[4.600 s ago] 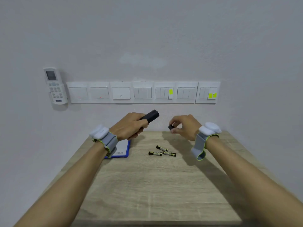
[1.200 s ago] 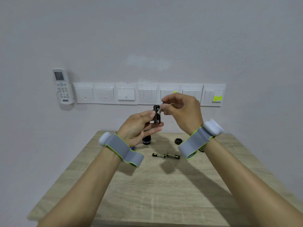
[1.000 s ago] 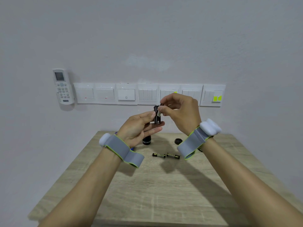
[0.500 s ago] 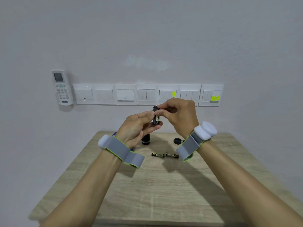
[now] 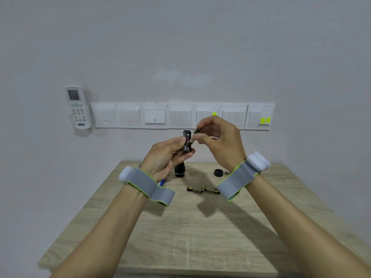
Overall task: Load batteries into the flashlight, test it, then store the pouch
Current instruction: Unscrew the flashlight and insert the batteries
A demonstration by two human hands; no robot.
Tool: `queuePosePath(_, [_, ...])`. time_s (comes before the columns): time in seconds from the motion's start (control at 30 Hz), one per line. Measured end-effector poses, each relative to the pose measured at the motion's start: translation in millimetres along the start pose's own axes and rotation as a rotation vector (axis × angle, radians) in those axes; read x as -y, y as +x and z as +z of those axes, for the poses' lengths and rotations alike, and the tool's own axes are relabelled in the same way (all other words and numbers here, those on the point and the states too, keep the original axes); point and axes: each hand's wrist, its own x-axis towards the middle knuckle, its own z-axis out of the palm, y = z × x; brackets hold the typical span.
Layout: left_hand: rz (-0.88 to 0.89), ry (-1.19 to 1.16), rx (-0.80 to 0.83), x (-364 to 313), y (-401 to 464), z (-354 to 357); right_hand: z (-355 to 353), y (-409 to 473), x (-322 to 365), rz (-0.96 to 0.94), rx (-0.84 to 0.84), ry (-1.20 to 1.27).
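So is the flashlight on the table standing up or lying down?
Standing up. The flashlight stands on its wide end on the table, behind the left hand, with its cap lying apart.

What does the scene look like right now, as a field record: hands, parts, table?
left hand: left hand grips the black cylindrical battery holder, held upright
right hand: right hand pinches a small battery at the holder's side
seated in holder: cannot tell
flashlight: black flashlight body stands on the light wooden table
cap: round black end cap lies on the table, right of the body
spare cells: two black batteries lie end to end
pouch: blue pouch mostly hidden behind left wrist
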Motion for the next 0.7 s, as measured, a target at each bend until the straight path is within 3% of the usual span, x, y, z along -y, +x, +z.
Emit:
queuePosePath(0.17, [-0.002,-0.006,0.002,-1.3,-1.0,-1.7,-2.6,2.5,3.2,0.065,0.061,0.156])
queuePosePath(0.33, [-0.003,-0.011,0.003,-1.6,-0.9,-1.3,-4.3,2.0,4.0,0.028,0.149,0.044])
queuePosePath(0.5, [-0.004,-0.009,0.015,-1.5,-1.1,-1.1,-5.1,5.1,6.0,0.017,0.023,-0.094])
queuePosePath(0.7, [-0.003,-0.033,0.013,-0.8,-1.7,-2.2,-4.9,8.0,6.9,0.002,0.036,-0.205])
